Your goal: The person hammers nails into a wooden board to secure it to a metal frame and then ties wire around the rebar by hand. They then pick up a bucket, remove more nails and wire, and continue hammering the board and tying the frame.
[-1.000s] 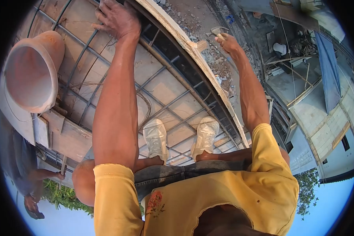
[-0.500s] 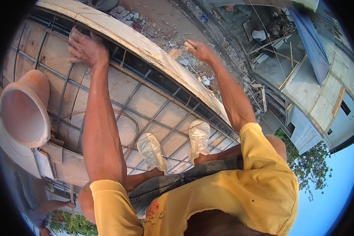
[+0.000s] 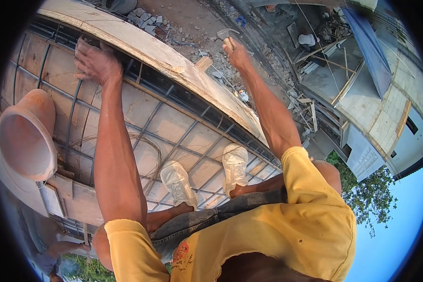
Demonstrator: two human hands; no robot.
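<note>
My left hand (image 3: 98, 62) is at the inner edge of the formwork board, its fingers spread over a dark bar channel with nothing visible in them. In my right hand (image 3: 238, 54), wrapped round its handle, is a hammer (image 3: 228, 34), raised beyond the outer side of the board. The long plywood board (image 3: 141, 40) runs diagonally between the two hands. Below my left hand spreads a grid of steel bars (image 3: 151, 116) over flat panels. A loop of thin wire (image 3: 159, 149) lies on the grid near my shoes.
A large clay-coloured pipe (image 3: 28, 136) stands at the left. Another person (image 3: 42, 239) is at the lower left. Past the board is a drop to rubble (image 3: 192, 47), with a further person (image 3: 307, 39) down there. A wood block (image 3: 203, 64) juts from the board.
My right hand has risen slightly, and the hammer head now shows clearly. My left hand has shifted slightly left in view, staying by the board's inner edge.
</note>
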